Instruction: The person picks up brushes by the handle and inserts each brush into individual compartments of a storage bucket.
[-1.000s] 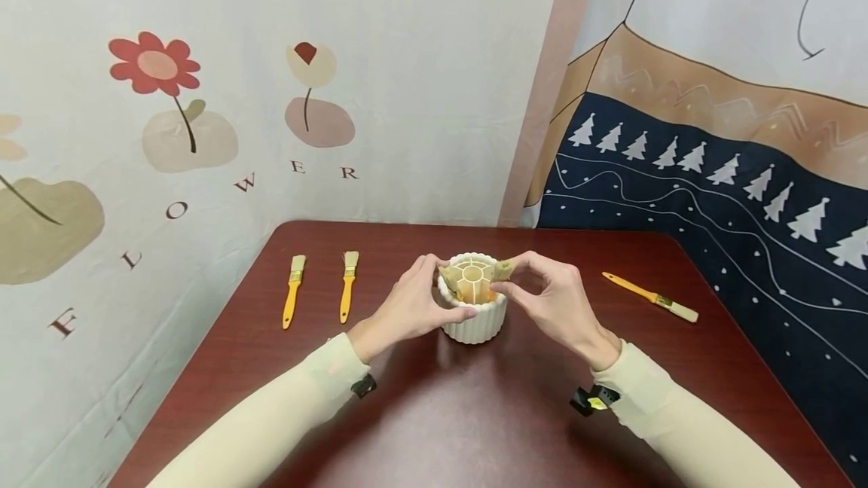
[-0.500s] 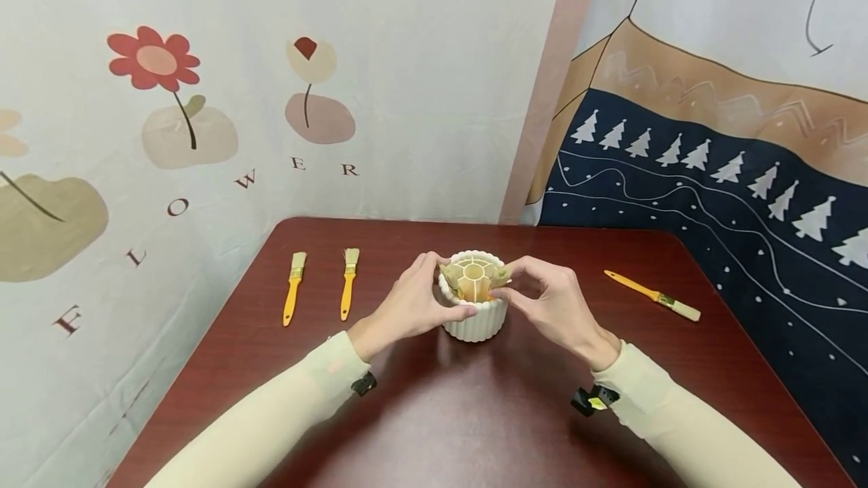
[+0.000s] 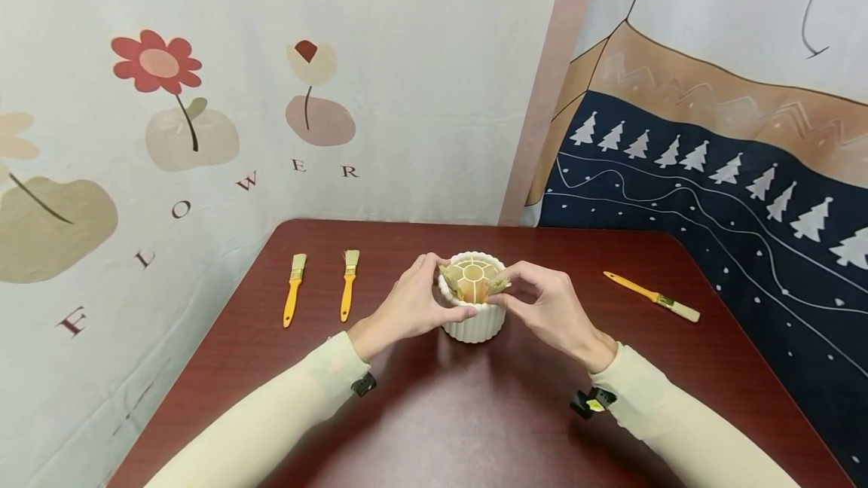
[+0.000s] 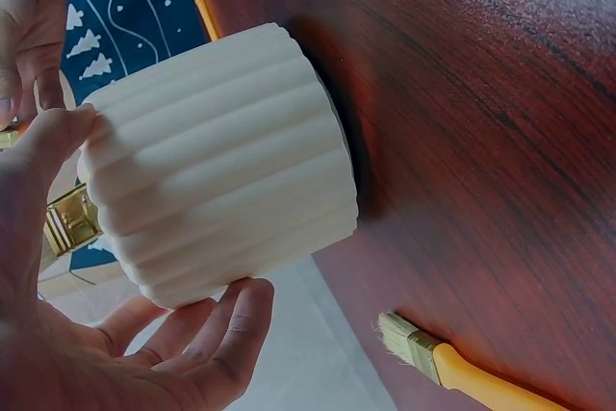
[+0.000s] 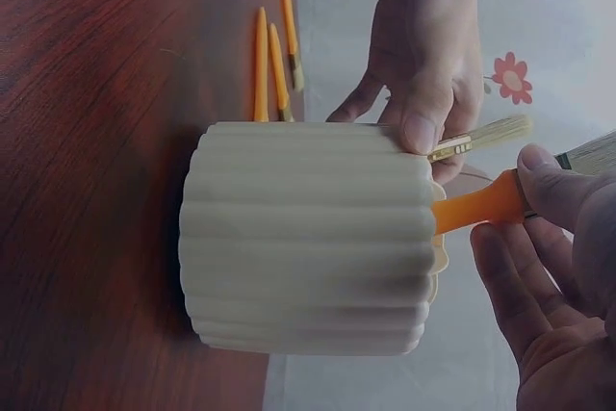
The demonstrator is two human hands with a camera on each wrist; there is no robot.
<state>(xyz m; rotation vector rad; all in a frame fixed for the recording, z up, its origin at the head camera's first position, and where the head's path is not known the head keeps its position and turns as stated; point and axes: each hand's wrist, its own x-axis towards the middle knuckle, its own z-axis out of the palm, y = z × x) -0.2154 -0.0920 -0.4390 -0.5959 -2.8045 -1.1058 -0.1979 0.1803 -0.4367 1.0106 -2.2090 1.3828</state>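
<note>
Your right hand (image 3: 552,307) pinches brush (image 5: 486,205), now pushed lower into cup (image 3: 473,316); left hand (image 3: 410,307) holds cup steady. Brush nearly in.

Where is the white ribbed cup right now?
In the head view the white ribbed cup stands on the middle of the dark red table, between the left hand and the right hand, with brushes poking out.
</note>
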